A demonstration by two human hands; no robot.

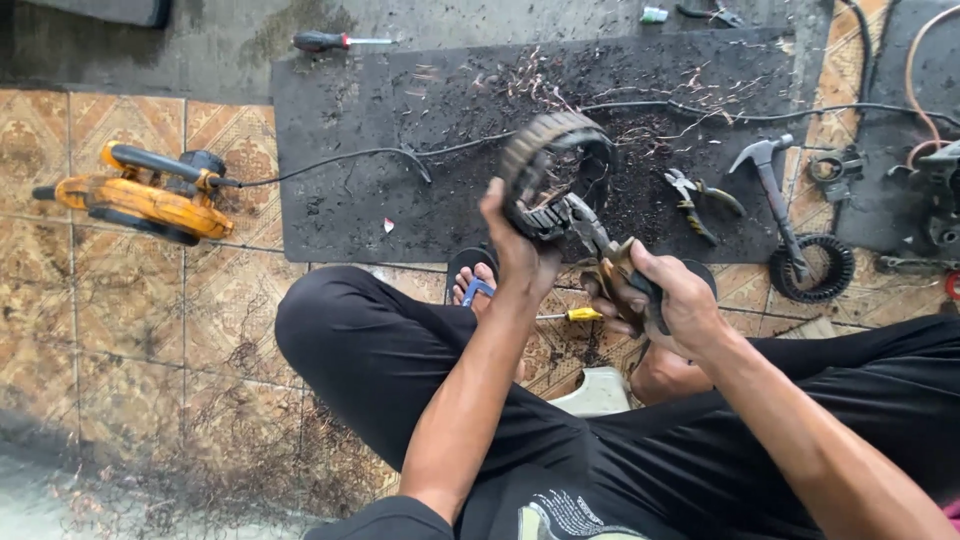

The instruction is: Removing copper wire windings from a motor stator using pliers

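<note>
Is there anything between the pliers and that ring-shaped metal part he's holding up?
Nothing visible. The left hand holds the ring-shaped metal part up over the black mat, and the pliers in the right hand already reach its lower rim. Whether the tips actually bite into it is hard to tell.

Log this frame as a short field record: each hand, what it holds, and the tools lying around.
left hand: grips a ring-shaped motor stator, raised above the lap
right hand: holds pliers by the handles, nose at the stator's winding
posture: seated, legs in black trousers
mat: black, strewn with wire scraps
on mat: second pliers, hammer
floor: orange blower, red-handled screwdriver, yellow-handled screwdriver
</note>
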